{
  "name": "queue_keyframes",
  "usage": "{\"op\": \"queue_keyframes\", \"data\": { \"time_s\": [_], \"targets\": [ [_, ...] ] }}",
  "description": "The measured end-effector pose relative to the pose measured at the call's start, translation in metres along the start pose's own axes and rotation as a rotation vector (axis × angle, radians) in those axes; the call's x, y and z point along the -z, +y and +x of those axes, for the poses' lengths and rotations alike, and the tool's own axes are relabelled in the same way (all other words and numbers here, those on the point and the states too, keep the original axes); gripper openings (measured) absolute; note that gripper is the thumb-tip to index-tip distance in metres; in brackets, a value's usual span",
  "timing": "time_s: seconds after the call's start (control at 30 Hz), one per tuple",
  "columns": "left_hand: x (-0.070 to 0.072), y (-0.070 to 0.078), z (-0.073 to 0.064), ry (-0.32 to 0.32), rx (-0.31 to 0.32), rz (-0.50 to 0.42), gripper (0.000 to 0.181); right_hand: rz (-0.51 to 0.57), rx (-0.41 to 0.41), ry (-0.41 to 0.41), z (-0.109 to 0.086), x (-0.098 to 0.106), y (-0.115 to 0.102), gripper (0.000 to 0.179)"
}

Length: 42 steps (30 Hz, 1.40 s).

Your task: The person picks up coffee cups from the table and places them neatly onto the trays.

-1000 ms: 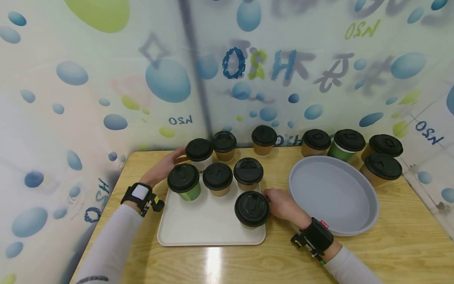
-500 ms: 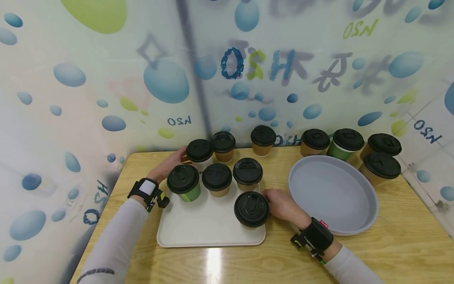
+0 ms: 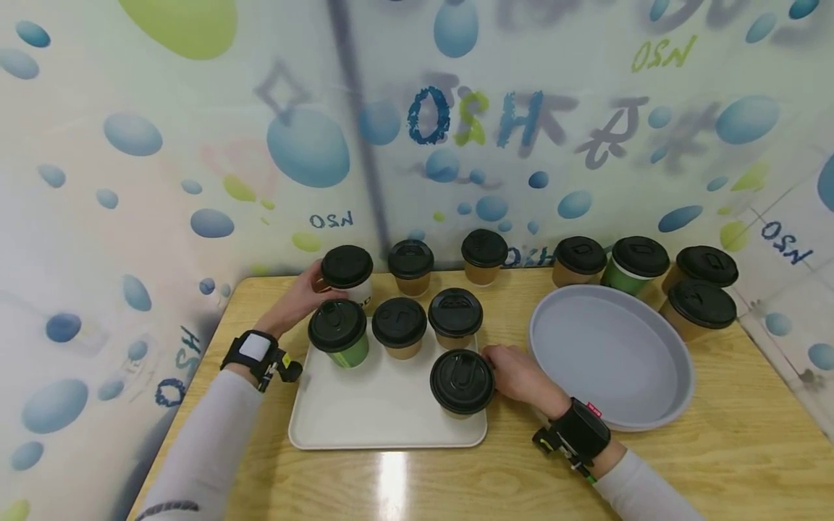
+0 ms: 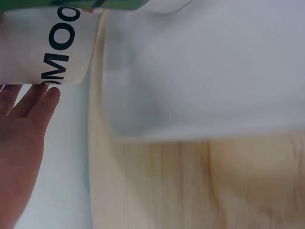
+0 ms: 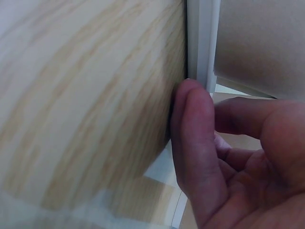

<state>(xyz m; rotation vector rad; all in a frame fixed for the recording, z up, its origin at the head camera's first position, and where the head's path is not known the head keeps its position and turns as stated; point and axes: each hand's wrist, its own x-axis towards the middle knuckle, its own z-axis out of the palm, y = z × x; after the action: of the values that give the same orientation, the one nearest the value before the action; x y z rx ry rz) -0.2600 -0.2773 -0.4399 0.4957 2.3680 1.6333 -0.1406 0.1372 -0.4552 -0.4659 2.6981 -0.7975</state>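
My left hand (image 3: 298,302) grips a white paper coffee cup (image 3: 347,266) with a black lid at the tray's back-left corner. Dark letters show on this cup's side in the left wrist view, with my fingers (image 4: 45,105) against it. Beside it on the white tray (image 3: 365,416) stand a green cup (image 3: 352,353) and two brown cups (image 3: 400,323) (image 3: 455,314). Another brown cup (image 3: 462,382) stands at the tray's right edge. There my right hand (image 3: 519,375) pinches the tray rim (image 5: 202,43) between thumb and fingers.
Two brown lidded cups (image 3: 411,266) (image 3: 483,255) stand behind the tray. A round grey tray (image 3: 612,354) lies to the right, with several lidded cups (image 3: 635,260) behind it. A patterned curtain (image 3: 417,145) rises at the back edge of the wooden table (image 3: 260,449).
My left hand has shifted the white cup left and slightly up in the head view, away from the brown cup beside it. My right hand stays at the tray's edge.
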Motion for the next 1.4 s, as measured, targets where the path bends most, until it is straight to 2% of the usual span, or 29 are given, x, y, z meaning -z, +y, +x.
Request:
{"op": "queue_keyframes", "data": {
  "time_s": [0.1, 0.3, 0.37, 0.63, 0.77, 0.87, 1.0, 1.13, 1.3, 1.4],
  "targets": [
    [0.008, 0.004, -0.012, 0.065, -0.009, 0.014, 0.075, 0.012, -0.004, 0.0, -0.001, 0.0, -0.001, 0.013],
    [0.023, 0.01, -0.038, 0.176, -0.086, 0.003, 0.07, 0.015, -0.004, 0.001, -0.002, -0.001, -0.001, 0.013],
    [0.026, 0.013, -0.048, 0.207, -0.093, 0.0, 0.069, 0.013, 0.003, 0.003, -0.001, -0.001, -0.001, 0.012],
    [0.035, 0.027, -0.086, 0.294, -0.067, 0.04, 0.07, 0.037, -0.014, -0.012, -0.002, 0.001, -0.002, 0.01],
    [0.035, 0.032, -0.104, 0.36, -0.083, 0.049, 0.069, 0.035, -0.014, -0.009, -0.002, 0.001, -0.003, 0.009],
    [0.034, 0.034, -0.113, 0.388, -0.146, 0.012, 0.068, 0.034, -0.012, -0.006, -0.002, 0.0, -0.003, 0.009],
    [0.031, 0.04, -0.122, 0.394, -0.24, -0.077, 0.069, 0.019, -0.02, -0.006, -0.002, 0.0, -0.004, 0.01],
    [0.025, 0.051, -0.128, 0.408, -0.302, -0.137, 0.072, 0.015, -0.022, -0.005, -0.002, -0.001, -0.004, 0.009],
    [0.013, 0.067, -0.136, 0.451, -0.325, -0.163, 0.074, 0.024, -0.017, 0.002, -0.003, -0.001, -0.004, 0.008],
    [0.006, 0.076, -0.142, 0.46, -0.295, -0.094, 0.072, 0.016, -0.014, 0.007, -0.004, 0.0, -0.004, 0.009]
  ]
}}
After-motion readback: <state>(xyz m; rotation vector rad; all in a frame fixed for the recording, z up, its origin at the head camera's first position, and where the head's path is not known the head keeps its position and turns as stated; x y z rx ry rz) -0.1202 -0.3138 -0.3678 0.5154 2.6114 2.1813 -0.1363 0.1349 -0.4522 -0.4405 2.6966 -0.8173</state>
